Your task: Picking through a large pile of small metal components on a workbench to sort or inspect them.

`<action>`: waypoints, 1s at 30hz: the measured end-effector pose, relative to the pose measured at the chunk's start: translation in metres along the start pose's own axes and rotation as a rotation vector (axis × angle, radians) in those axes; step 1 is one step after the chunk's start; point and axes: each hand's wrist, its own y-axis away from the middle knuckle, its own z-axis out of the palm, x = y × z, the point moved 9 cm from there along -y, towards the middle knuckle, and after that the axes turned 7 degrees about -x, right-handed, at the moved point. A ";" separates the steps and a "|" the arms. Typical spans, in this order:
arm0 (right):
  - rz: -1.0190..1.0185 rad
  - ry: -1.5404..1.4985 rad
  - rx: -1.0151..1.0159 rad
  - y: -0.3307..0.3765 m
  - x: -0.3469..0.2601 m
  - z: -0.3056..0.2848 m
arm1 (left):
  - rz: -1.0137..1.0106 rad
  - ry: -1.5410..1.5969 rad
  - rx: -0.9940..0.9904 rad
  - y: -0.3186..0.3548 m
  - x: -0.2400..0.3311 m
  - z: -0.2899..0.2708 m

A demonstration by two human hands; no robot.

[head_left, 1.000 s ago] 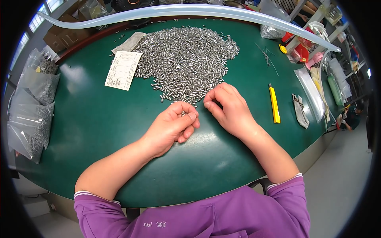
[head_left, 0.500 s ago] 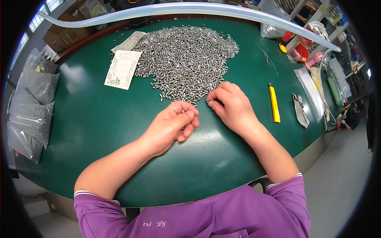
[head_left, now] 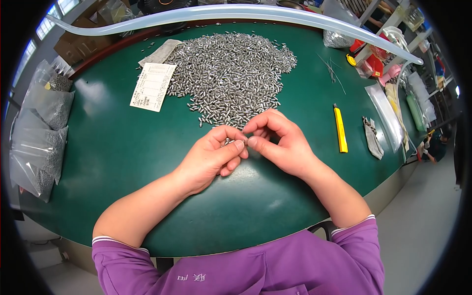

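Note:
A wide heap of small silvery metal pins [head_left: 231, 73] covers the far middle of the green table [head_left: 147, 196]. My left hand [head_left: 216, 155] is curled just in front of the heap's near edge, with a few of these pins showing inside its fingers. Thumb and forefinger of my right hand [head_left: 278, 140] are pinched together at the left hand's fingertips. Whatever sits in that right pinch is too small and too covered to make out clearly. The two hands meet over the table, close to the heap.
A printed card [head_left: 152, 88] and a cloth pouch [head_left: 161, 51] lie left of the heap. Filled plastic bags [head_left: 42, 132] line the left edge. On the right are thin wires [head_left: 330, 69], a yellow cutter knife [head_left: 340, 130] and a patterned cloth [head_left: 372, 137]. A pale tube [head_left: 236, 11] arches overhead.
My right hand has moved left and slightly nearer, from the heap's edge to the left hand's fingertips. The left hand has stayed almost in place.

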 end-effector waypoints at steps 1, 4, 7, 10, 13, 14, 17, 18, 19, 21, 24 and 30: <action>-0.007 0.056 0.047 0.000 0.000 -0.006 | 0.006 0.014 -0.011 -0.001 0.000 0.000; -0.024 0.188 0.169 0.001 0.004 -0.023 | -0.001 0.003 -0.018 -0.002 0.000 0.002; -0.021 0.274 0.245 0.000 0.007 -0.032 | -0.002 0.000 -0.025 -0.002 0.001 0.003; -0.015 0.362 0.303 0.000 0.010 -0.040 | 0.000 -0.002 -0.033 -0.001 0.001 0.002; -0.007 0.488 0.282 -0.001 0.010 -0.039 | 0.001 0.017 -0.053 -0.001 0.001 0.002; -0.040 0.551 0.266 -0.001 0.009 -0.036 | 0.000 0.017 -0.055 -0.001 0.001 0.003; -0.063 0.660 0.235 -0.001 0.005 -0.031 | 0.012 0.035 -0.045 -0.001 0.002 0.003; -0.053 0.706 0.219 -0.001 0.005 -0.029 | 0.012 0.033 -0.043 -0.001 0.002 0.003; -0.053 0.706 0.219 -0.001 0.005 -0.029 | 0.012 0.032 -0.040 0.000 0.002 0.003; -0.068 0.719 0.231 0.000 0.004 -0.030 | 0.008 0.027 -0.039 0.000 0.002 0.003; -0.086 0.713 0.271 0.000 -0.001 -0.031 | 0.000 0.021 -0.025 -0.001 0.001 0.001; -0.117 0.826 0.213 0.000 0.000 -0.026 | 0.020 0.039 -0.012 0.000 0.003 0.000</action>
